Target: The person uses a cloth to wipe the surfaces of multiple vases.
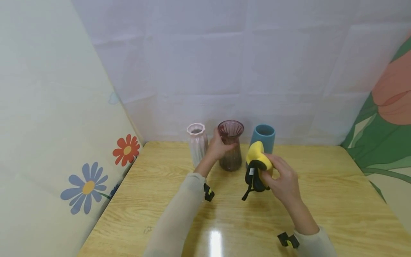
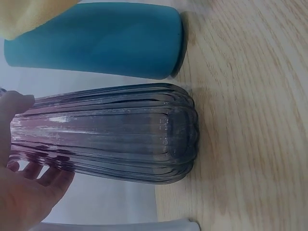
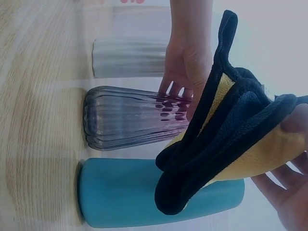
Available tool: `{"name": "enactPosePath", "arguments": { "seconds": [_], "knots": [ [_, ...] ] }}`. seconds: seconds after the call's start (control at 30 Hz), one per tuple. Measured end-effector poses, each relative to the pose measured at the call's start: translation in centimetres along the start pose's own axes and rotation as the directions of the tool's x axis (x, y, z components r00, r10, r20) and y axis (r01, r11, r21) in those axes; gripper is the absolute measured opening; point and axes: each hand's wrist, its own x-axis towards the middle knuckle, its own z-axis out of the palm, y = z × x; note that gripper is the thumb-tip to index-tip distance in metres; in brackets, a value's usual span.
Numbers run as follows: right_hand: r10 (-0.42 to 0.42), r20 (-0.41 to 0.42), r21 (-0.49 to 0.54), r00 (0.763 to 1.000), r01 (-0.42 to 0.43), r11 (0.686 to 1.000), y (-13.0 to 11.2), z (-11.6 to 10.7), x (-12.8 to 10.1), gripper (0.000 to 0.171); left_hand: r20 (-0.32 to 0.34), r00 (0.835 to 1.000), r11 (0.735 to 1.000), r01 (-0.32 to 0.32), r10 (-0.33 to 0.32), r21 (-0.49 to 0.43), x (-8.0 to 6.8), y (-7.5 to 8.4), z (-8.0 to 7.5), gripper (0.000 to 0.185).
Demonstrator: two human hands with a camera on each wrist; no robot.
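Left hand (image 1: pixel 219 145): fingers curled round the upper part of the purple ribbed glass vase (image 1: pixel 230 145), thumb on one side, fingers visible through the glass on the other in the wrist views. Vase upright, base on the tabletop (image 1: pixel 321 200), at the back near the wall. Right hand (image 1: pixel 282 180): clamped on a folded yellow cloth with black edging (image 1: pixel 258 166), pinched between thumb and fingers, held above the tabletop, just in front of the vases. Black loop of the cloth hanging down below the hand. Hands apart, cloth between them and slightly nearer the right; whether the cloth touches the glass vase: cannot tell.

Blue cylindrical vase (image 1: pixel 265 137) upright just right of the purple one, partly hidden behind the cloth; narrow gap between the two in the left wrist view. Pale pink ribbed vase (image 1: pixel 197 142) with scalloped rim upright just left of the left hand. All three in a row along the back edge of the wooden tabletop. Beige sleeves on both arms, a small black and yellow clip at each wrist. White cloth backdrop behind; flower-patterned panels at left and right.
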Motion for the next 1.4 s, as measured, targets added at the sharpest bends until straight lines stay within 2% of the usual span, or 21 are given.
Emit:
{"name": "enactPosePath", "arguments": {
  "seconds": [0.4, 0.7, 0.9, 1.1, 1.4],
  "knots": [
    [-0.004, 0.008, 0.002, 1.000, 0.004, 1.000, -0.1, 0.2, 0.0, 0.049, 0.014, 0.997, 0.997, -0.079, 0.079, -0.009, -1.5, -0.5, -1.0, 0.101],
    [-0.003, 0.016, 0.005, 1.000, 0.003, 1.000, -0.1, 0.4, -0.1, 0.050, 0.037, 0.987, 0.988, -0.155, 0.156, -0.023, -2.7, -1.3, -1.9, 0.101],
    [-0.006, 0.023, 0.004, 1.000, 0.006, 1.000, -0.1, 0.5, -0.1, 0.048, 0.059, 0.982, 0.984, -0.175, 0.177, -0.031, -3.8, -1.2, -2.7, 0.102],
    [-0.010, 0.035, 0.018, 0.999, 0.009, 1.000, -0.2, 0.7, 0.0, 0.044, 0.091, 0.982, 0.985, -0.164, 0.168, -0.052, -4.9, -1.1, -3.4, 0.100],
    [-0.048, 0.010, 0.060, 0.999, 0.048, 0.997, -0.3, 1.5, 0.0, 0.050, 0.114, 0.972, 0.976, -0.196, 0.206, -0.093, -6.1, -1.7, -3.9, 0.097]
  ]
}}
